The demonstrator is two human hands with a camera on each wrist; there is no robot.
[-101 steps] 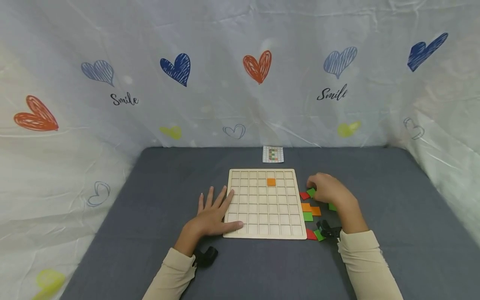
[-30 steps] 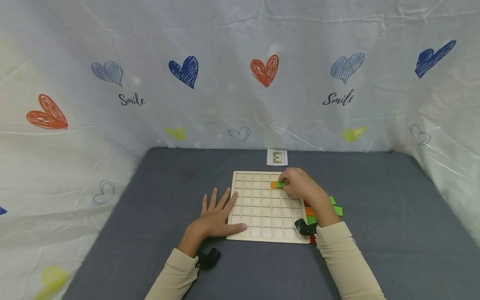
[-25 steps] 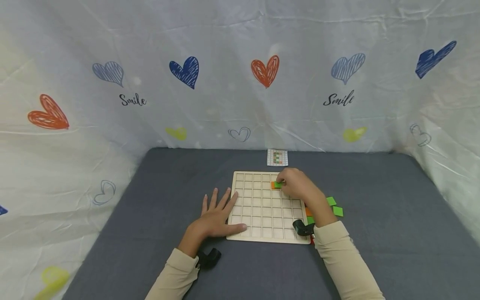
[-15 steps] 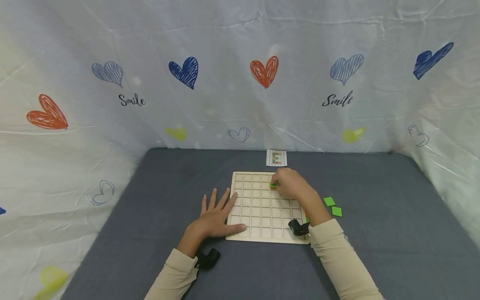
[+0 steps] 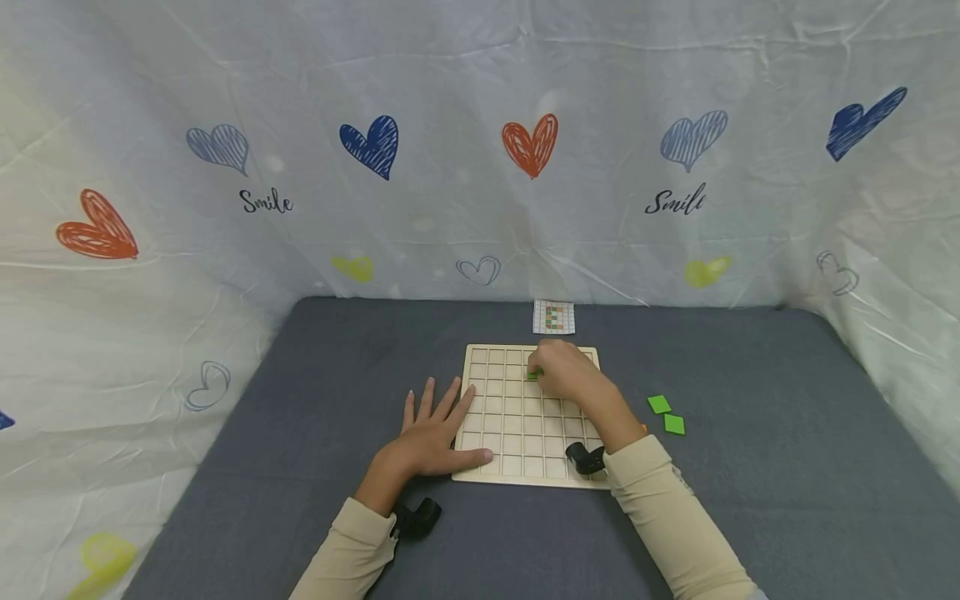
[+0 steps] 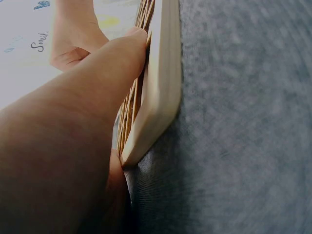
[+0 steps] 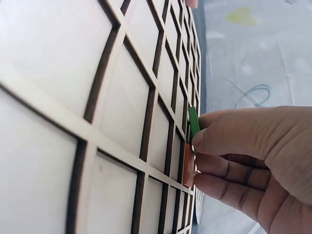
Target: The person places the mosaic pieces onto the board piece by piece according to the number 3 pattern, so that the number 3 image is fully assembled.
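Observation:
A pale wooden grid board (image 5: 498, 442) lies on the dark grey table. My left hand (image 5: 425, 440) rests on its left edge with the fingers spread; in the left wrist view the thumb (image 6: 129, 53) lies over the rim. My right hand (image 5: 567, 372) is over the upper part of the grid, pinching a small green square tile (image 7: 193, 122) between thumb and fingers. The tile stands tilted at the grid, beside an orange tile (image 7: 187, 165) set in a cell. In the head view my right hand hides the orange tile and most of the green one.
Behind the board lies a small printed card (image 5: 553, 317) with a coloured grid pattern. Two loose green tiles (image 5: 659, 404) lie right of my right forearm. An orange tile's edge (image 5: 643, 428) peeks out beside that arm, which hides other tiles. A white curtain (image 5: 450, 217) hangs behind the table.
My right hand took the green tile from the pile, carried it left onto the board, then slid it further left past the orange tile. The left hand stays on the board's edge.

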